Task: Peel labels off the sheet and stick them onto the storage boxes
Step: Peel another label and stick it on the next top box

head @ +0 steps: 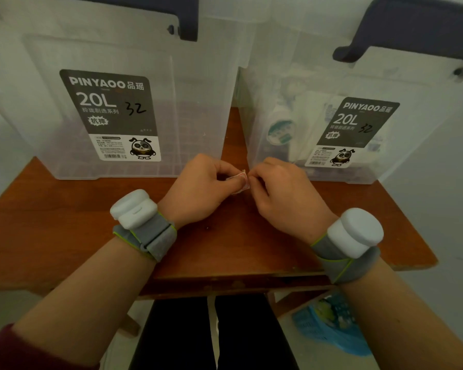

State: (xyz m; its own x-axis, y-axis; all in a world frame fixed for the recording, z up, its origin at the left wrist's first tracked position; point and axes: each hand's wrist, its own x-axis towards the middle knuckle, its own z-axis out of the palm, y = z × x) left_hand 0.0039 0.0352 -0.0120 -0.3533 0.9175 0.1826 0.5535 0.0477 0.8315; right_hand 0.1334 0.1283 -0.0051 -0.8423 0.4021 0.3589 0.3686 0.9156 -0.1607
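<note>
peel step in hand: left hand [201,186] and right hand [280,188] both pinch the small label sheet [239,181] (red-edged) just above the table [64,236], in front of both storage boxes [118,102]; next, likely separate one label cleanly.

A brown wooden table [64,236] carries two clear storage boxes [112,108] [358,124].

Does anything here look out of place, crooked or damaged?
Nothing is damaged or spilled. The right storage box stands turned at an angle, while the left storage box faces forward. Both hands pinch a small label sheet.
</note>
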